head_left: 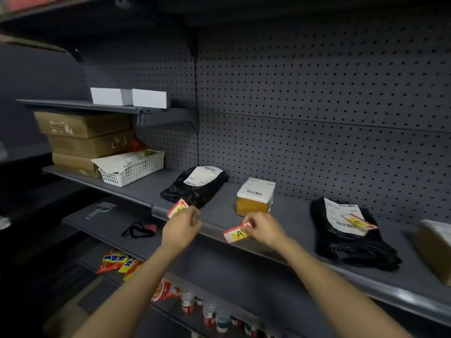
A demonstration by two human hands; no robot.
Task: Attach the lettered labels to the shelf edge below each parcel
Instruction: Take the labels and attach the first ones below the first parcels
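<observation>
Three red-and-white paper labels with yellow centres show. The right hand [262, 228], at centre frame, pinches the label marked "A" [237, 233] against the grey metal shelf edge [214, 228], below the small brown cardboard parcel [253, 197] with a white shipping sticker. The left hand [181, 225], just left of it, pinches a second label [177, 208] whose letter is hidden, near the left black plastic mailer bag [195, 185]. The third label [358, 222], its letter perhaps "C" though blurred, lies on the right black mailer bag [349, 235]. Both bags carry white barcode slips, too small to read. A fourth parcel, brown [434, 250], is cut off at the right edge. At upper left sit two white boxes [129, 97], three stacked brown cartons [85, 140] and one white plastic basket [133, 168].
</observation>
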